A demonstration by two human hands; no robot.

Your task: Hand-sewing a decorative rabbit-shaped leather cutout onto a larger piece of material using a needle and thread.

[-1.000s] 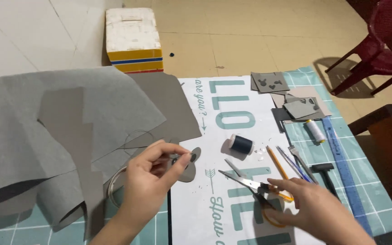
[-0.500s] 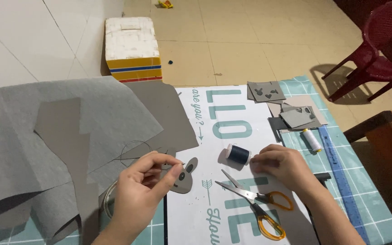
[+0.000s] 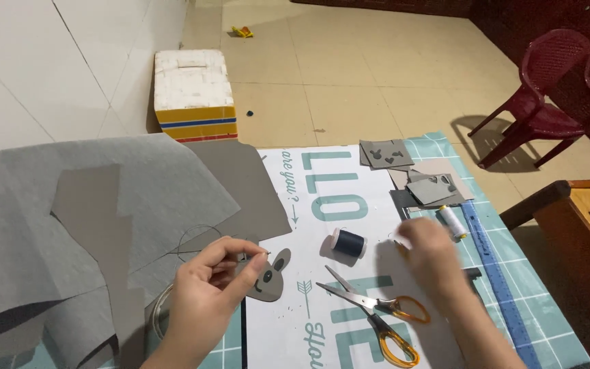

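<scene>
right hand (image 3: 426, 246) blurred, grasp unclear

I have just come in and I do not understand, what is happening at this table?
A person is doing felt craft. The left hand holds a small grey felt mouse face by its edge. The right hand, blurred, reaches over the table near the white thread spool. A dark thread spool and orange-handled scissors lie between the hands. A big grey felt sheet lies at the left.

felt sheet (image 3: 69, 205): grey | scissors (image 3: 377, 314): orange handles | thread spool (image 3: 348, 242): dark blue | chair (image 3: 548, 96): red
</scene>
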